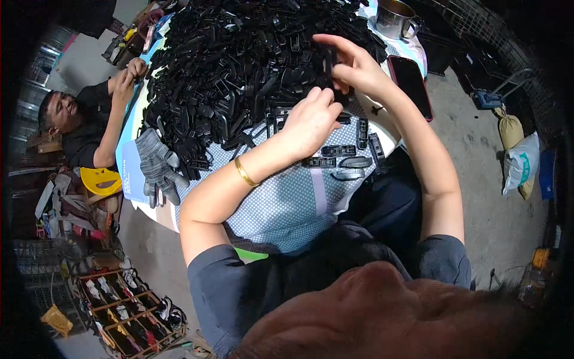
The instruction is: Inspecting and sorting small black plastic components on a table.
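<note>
A round table (388, 134), covered by a pale blue dotted cloth (287, 203), was seen from above. Most of its top was taken up by a heap (239, 60) of small black plastic parts, flat, slotted and matt, tangled loosely together. The right hand (353, 66) was raised at the heap's near edge, its thumb and fingertips pinched together on one narrow black part (328, 60), held upright. The left hand (310, 122) rested knuckles up just below it, fingers curled under; whether they gripped anything could not be told. A thin gold bangle (244, 172) circled the left wrist. Near the left hand, a few oblong slotted clips (338, 151) lay singly on the cloth. A pair of grey knitted gloves (156, 167) was draped at the table's left edge. A glossy dark phone (411, 84) lay on the right, and a steel mug (394, 18) stood beyond it. A second person (89, 122) was seated at the far left, both hands at the heap.
</note>
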A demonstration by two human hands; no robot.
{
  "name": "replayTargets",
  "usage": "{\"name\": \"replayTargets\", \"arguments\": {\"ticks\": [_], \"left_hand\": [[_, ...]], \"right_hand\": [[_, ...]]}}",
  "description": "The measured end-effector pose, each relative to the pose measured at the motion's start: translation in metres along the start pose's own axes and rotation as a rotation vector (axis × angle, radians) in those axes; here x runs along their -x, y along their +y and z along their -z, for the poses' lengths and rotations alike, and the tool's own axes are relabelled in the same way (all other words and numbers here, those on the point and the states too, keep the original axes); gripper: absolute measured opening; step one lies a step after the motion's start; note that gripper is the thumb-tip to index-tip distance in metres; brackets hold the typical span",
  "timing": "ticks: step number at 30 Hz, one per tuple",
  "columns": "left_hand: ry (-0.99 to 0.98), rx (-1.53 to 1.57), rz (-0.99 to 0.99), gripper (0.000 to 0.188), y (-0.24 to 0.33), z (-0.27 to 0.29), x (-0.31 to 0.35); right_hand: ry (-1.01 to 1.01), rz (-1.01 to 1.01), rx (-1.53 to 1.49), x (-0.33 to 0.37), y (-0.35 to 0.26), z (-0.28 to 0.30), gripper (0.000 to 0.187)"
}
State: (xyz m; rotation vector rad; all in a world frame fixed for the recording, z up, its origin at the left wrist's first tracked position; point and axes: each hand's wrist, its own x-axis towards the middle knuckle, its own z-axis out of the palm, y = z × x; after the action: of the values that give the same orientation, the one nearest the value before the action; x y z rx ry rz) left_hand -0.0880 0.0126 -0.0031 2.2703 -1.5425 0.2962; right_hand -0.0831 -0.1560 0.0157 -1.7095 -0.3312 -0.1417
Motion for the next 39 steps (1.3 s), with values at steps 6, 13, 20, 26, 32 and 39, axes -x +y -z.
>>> {"name": "replayTargets", "arguments": {"ticks": [6,13,20,26,32,39], "left_hand": [[0.112,0.348,0.217,0.025,-0.007,0.019,0.002],[-0.027,1.139,0.610,0.025,-0.021,0.037,0.004],[0.340,1.608,0.676,0.034,-0.034,0.020,0.011],[0.423,1.719,0.666,0.037,-0.028,0.016,0.009],[0.439,1.701,0.589,0.040,-0.027,0.021,0.007],[0.365,1.703,0.526,0.034,-0.038,0.015,0.008]], "right_hand": [[0.071,-0.100,-0.152,0.015,-0.013,0.007,0.042],[-0.036,-0.184,-0.493,0.018,-0.014,-0.013,0.028],[0.111,-0.119,-0.030,0.021,-0.016,-0.030,0.023],[0.076,0.172,0.158,0.021,-0.003,-0.031,0.032],[0.227,0.277,0.398,0.024,-0.007,-0.033,0.032],[0.271,0.348,0.397,0.022,-0.007,-0.034,0.028]]}}
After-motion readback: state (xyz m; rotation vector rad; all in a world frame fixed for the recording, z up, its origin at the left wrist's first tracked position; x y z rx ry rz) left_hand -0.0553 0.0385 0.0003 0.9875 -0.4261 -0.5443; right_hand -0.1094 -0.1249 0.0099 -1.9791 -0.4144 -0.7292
